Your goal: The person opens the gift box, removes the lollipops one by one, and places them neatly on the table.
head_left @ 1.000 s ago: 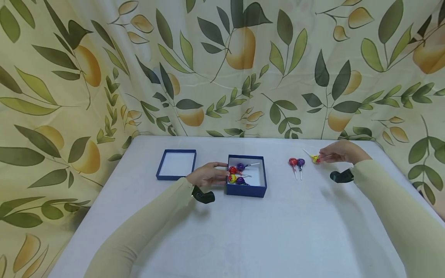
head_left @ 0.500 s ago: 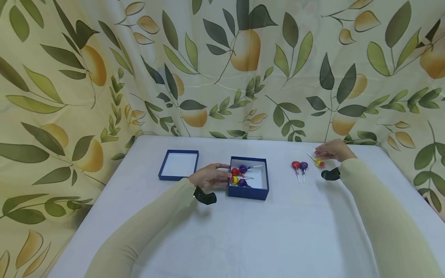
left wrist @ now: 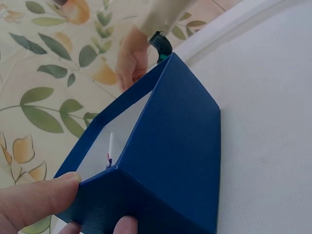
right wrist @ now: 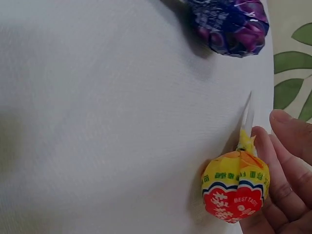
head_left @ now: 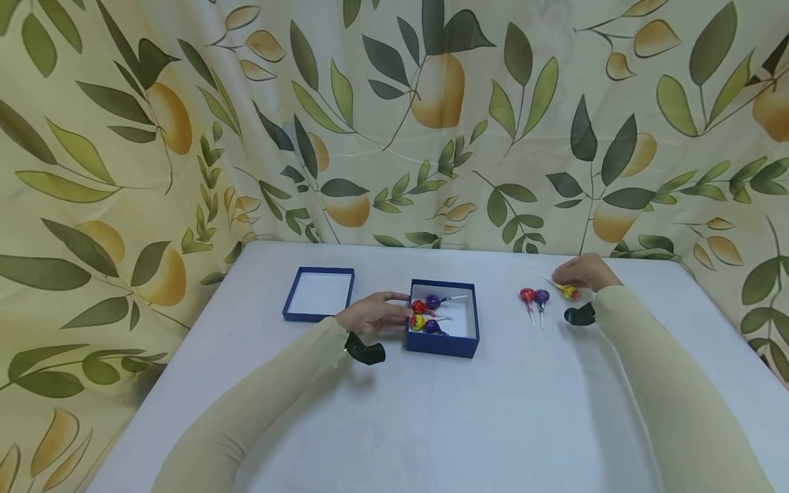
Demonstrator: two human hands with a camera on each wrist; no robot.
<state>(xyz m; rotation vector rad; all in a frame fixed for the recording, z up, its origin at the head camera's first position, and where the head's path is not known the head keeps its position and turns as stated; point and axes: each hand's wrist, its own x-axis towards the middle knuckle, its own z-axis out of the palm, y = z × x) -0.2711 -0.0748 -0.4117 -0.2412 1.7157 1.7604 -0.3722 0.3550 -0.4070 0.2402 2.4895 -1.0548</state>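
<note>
My left hand (head_left: pixel 374 313) holds the left wall of an open blue box (head_left: pixel 442 346), its thumb (left wrist: pixel 53 195) at the rim and fingertips low on the outer side. Several wrapped lollipops lie inside: a red one (head_left: pixel 418 307), a yellow-and-red one (head_left: pixel 418 322) and purple ones (head_left: pixel 433 301). At the right, my right hand (head_left: pixel 585 272) is beside a yellow-and-red lollipop (right wrist: pixel 235 187) lying on the table. Its fingers are behind the stick (right wrist: pixel 249 114), with the thumb apart from it. Whether a finger touches the lollipop is unclear.
A red lollipop (head_left: pixel 527 295) and a purple lollipop (head_left: pixel 542 296) lie side by side, left of my right hand. The blue-rimmed lid (head_left: pixel 318 318) lies left of the box on the white table (head_left: pixel 431 424). A leaf-patterned curtain (head_left: pixel 370 157) hangs behind.
My right hand has shifted left, from the right of the yellow-and-red lollipop to above its stick. The left hand stays on the box. The head view has shifted slightly.
</note>
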